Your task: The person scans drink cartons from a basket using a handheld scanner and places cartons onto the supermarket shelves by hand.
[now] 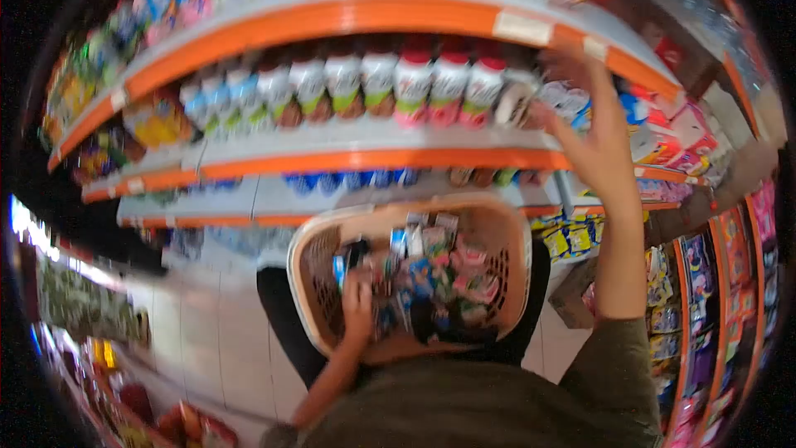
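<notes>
My right hand [590, 120] reaches into the middle shelf at the right, its thumb against a tilted white bottle [514, 106]. The fingers curl round the far side, blurred and in shadow. Left of it stands a row of upright bottles: some with red caps and pink bases [450, 87], others white with brown and green bases [344, 87]. Down in the peach plastic basket [518, 241], my left hand [357, 305] has its fingers bent among small packaged goods [423, 278]. What those fingers grip, if anything, is too blurred to make out.
The basket rests between my knees, near the shelf front. An orange-edged upper shelf [348, 15] overhangs the bottles. Blue-capped items [352, 180] line the lower shelf. Yellow packets [576, 239] and an open carton [576, 294] sit at the right, beside another rack [721, 282].
</notes>
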Demonstrator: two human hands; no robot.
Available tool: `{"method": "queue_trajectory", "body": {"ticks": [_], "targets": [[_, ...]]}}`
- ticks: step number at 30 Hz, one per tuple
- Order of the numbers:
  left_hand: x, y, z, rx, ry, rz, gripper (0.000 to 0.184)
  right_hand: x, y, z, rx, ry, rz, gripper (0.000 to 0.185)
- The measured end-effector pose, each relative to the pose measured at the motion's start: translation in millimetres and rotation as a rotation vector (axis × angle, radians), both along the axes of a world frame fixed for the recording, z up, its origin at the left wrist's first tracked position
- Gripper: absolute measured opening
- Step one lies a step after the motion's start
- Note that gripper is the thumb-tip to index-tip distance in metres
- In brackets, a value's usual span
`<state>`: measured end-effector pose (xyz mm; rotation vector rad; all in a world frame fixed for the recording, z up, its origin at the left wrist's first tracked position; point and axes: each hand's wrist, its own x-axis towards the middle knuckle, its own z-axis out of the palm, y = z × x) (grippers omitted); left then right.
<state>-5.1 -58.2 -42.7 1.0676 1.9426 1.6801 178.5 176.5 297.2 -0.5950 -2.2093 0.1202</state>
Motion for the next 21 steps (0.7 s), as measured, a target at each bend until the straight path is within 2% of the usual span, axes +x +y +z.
{"method": "queue_trajectory", "body": {"ticks": [1,2,3,4,6,9,11,12,13,15,16,17,19,21], "targets": [[-2.9,-1.3,3.2,0.054,-0.069,0.097,0.025,3.8,-16.1,-24.0,-0.101,-0.249,0.109,0.062],[-7.2,-4.6,5.6,0.045,-0.032,0.143,0.025,9.8,-28.8,-46.9,-0.191,-0.492,0.225,0.063],[-12.2,-7.5,8.8,0.042,0.012,0.182,0.025,18.7,-39.1,-73.8,-0.360,-0.658,0.304,0.062],[-14.2,-10.1,24.0,0.038,-0.066,0.174,0.025,24.5,-48.5,-94.6,-0.516,-0.818,0.377,0.061],[-17.0,-10.6,35.5,0.040,-0.150,0.154,0.025,17.2,-68.5,-105.9,-0.967,-1.298,0.186,0.065],[-22.2,-10.2,10.8,0.065,-0.210,0.106,0.030,40.2,-87.5,-176.9,-0.819,-1.169,0.319,0.069],[-22.4,-2.2,1.6,-0.137,-0.042,0.034,0.037,51.3,-100.0,-213.2,-0.770,-1.119,0.353,0.070],[-20.9,0.4,5.1,-0.114,-0.167,-0.016,0.042,54.0,-105.3,-223.2,-0.724,-1.062,0.382,0.071],[-19.7,3.7,-0.3,-0.116,-0.166,-0.021,0.042,50.3,-112.2,-226.2,-0.728,-1.060,0.379,0.071],[-15.7,11.7,-15.8,-0.115,0.024,-0.012,0.038,42.1,-127.9,-231.1,-0.804,-1.086,0.249,0.074],[-9.6,14.8,9.4,-0.163,0.148,-0.023,0.035,45.7,-135.8,-244.9,-0.546,-0.927,0.293,0.075],[-5.5,17.5,13.0,-0.162,0.151,-0.032,0.035,48.7,-136.8,-251.8,-0.549,-0.923,0.285,0.075],[2.1,18.1,15.9,-0.331,0.263,-0.138,0.034,39.0,-141.4,-249.2,-0.825,-1.064,0.189,0.076],[9.4,17.2,13.1,-0.384,0.341,-0.129,0.032,39.1,-146.1,-251.7,-0.766,-1.014,0.151,0.075]]}}
